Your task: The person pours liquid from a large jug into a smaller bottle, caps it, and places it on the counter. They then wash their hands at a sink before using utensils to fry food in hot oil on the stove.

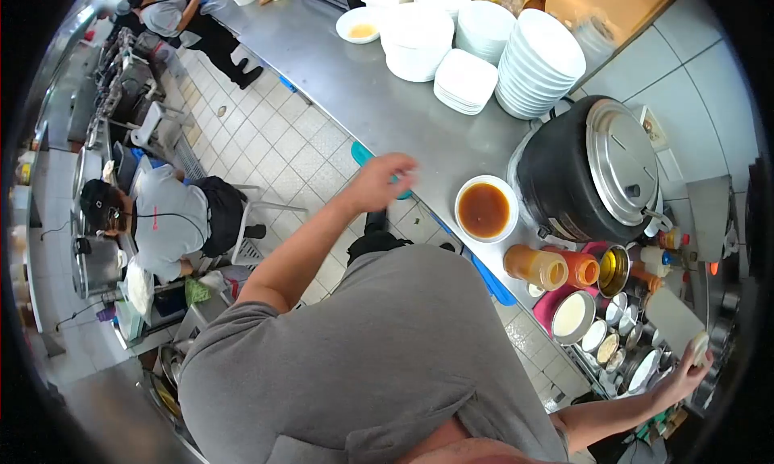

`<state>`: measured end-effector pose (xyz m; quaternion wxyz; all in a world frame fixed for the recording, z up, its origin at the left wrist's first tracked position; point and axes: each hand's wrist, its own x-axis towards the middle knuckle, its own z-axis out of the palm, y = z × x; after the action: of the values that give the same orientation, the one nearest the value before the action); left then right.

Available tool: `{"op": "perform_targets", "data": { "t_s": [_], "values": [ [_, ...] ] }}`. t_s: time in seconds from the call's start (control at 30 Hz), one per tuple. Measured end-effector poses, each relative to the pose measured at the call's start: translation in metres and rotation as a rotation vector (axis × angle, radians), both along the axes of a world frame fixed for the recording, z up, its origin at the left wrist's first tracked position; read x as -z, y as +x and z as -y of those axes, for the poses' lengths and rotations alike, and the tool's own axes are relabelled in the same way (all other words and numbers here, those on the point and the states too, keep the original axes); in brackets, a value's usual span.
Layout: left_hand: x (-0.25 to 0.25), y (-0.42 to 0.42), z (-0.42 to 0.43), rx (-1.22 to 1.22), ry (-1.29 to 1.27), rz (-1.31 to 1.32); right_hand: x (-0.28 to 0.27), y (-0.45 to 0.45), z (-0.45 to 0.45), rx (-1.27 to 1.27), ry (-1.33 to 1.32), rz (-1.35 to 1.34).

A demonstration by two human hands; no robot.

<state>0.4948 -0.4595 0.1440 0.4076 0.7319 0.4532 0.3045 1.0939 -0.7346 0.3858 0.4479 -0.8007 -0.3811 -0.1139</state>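
Note:
My left hand (382,182) is over the near edge of the steel counter, fingers loosely apart and slightly blurred, with nothing visible in it. A turquoise item (359,153) shows behind it at the counter edge. To its right stands a white bowl (509,191) filled with brown broth (484,210). Far to the right, my right hand (687,375) is closed around a small pale object (700,348), whose kind I cannot make out. Beside that hand is a flat pale panel (674,322); whether the two are joined is unclear. Below the panel are several small ingredient containers (609,349).
A black soup warmer (560,170) with a steel lid (622,162) stands beyond the bowl. Stacked white bowls (540,61) and square dishes (465,81) line the counter (339,77). Sauce bottles (536,268) stand near the front. Two people (173,214) work on the left.

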Motion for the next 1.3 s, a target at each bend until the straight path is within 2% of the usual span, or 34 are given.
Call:
{"op": "perform_targets", "data": {
  "t_s": [0.07, 0.1, 0.13, 0.2, 0.23, 0.27, 0.33, 0.4, 0.43, 0.53, 0.57, 0.67, 0.7, 0.73, 0.8, 0.9, 0.97, 1.0, 1.03, 1.1, 1.13, 1.17, 1.2, 1.23, 1.27, 1.3],
  "values": [
    [-0.034, 0.028, -0.009, 0.249, 0.174, 0.047, -0.006, -0.06, -0.006, -0.075, 0.064, -0.031],
    [-0.055, 0.038, -0.008, 0.357, 0.183, 0.174, -0.003, -0.094, -0.016, -0.208, 0.056, -0.072],
    [-0.074, 0.047, -0.009, 0.499, 0.173, 0.236, 0.007, -0.122, -0.031, -0.362, 0.057, -0.119],
    [-0.073, 0.056, -0.012, 0.637, 0.331, 0.4, 0.053, -0.165, -0.078, -0.614, -0.061, -0.203],
    [-0.067, 0.063, -0.016, 0.619, 0.502, 0.435, 0.073, -0.219, -0.119, -0.673, -0.051, -0.295],
    [-0.064, 0.055, -0.017, 0.517, 0.599, 0.328, 0.09, -0.277, -0.155, -0.741, -0.054, -0.387],
    [-0.068, 0.03, -0.024, 0.444, 0.29, 0.236, 0.128, -0.34, -0.218, -0.894, -0.185, -0.452],
    [-0.061, 0.0, -0.036, 0.251, 0.094, 0.279, 0.134, -0.4, -0.265, -0.998, -0.202, -0.397],
    [-0.064, -0.017, -0.045, 0.214, 0.109, 0.201, 0.082, -0.439, -0.269, -0.88, -0.374, -0.03],
    [-0.077, -0.065, -0.062, 0.167, 0.087, 0.049, 0.067, -0.469, -0.31, -1.022, -0.445, 0.016],
    [-0.075, -0.077, -0.065, 0.141, 0.091, 0.039, 0.07, -0.477, -0.321, -1.007, -0.5, -0.077],
    [-0.063, -0.105, -0.069, 0.022, 0.141, -0.028, 0.064, -0.511, -0.343, -1.146, -0.541, -0.02],
    [-0.06, -0.114, -0.071, -0.01, 0.132, -0.037, 0.061, -0.521, -0.348, -1.075, -0.689, 0.01],
    [-0.06, -0.123, -0.073, -0.04, 0.123, -0.048, 0.072, -0.528, -0.356, -1.082, -0.683, 0.01],
    [-0.066, -0.14, -0.076, -0.022, 0.099, -0.034, 0.097, -0.54, -0.373, -1.211, -0.501, -0.128],
    [-0.067, -0.156, -0.084, 0.03, 0.031, 0.027, 0.096, -0.549, -0.381, -1.228, -0.375, 0.024],
    [-0.056, -0.155, -0.09, 0.084, 0.021, 0.092, 0.087, -0.548, -0.387, -1.198, -0.7, -0.313],
    [-0.054, -0.152, -0.095, 0.13, 0.039, 0.126, 0.091, -0.546, -0.383, -1.202, -0.594, -0.299],
    [-0.053, -0.149, -0.098, 0.169, 0.011, 0.189, 0.085, -0.542, -0.382, -1.331, -0.474, -0.091],
    [-0.044, -0.141, -0.11, 0.24, 0.042, 0.245, 0.051, -0.533, -0.384, -1.475, -0.647, -0.065],
    [-0.031, -0.131, -0.116, 0.26, 0.098, 0.253, 0.06, -0.515, -0.386, -1.555, -0.546, 0.1],
    [-0.035, -0.126, -0.121, 0.281, 0.101, 0.184, 0.056, -0.51, -0.383, -1.528, -0.582, 0.176],
    [-0.005, -0.115, -0.132, 0.29, 0.243, 0.16, 0.063, -0.505, -0.386, -1.575, -0.587, 0.166],
    [-0.002, -0.114, -0.14, 0.349, 0.196, 0.14, 0.068, -0.508, -0.383, -1.408, -0.708, 0.022],
    [0.019, -0.105, -0.146, 0.313, 0.237, 0.131, 0.085, -0.515, -0.379, -1.208, -0.663, -0.038],
    [0.047, -0.096, -0.152, 0.259, 0.281, 0.115, 0.108, -0.519, -0.38, -1.009, -0.786, 0.073]
  ]
}}
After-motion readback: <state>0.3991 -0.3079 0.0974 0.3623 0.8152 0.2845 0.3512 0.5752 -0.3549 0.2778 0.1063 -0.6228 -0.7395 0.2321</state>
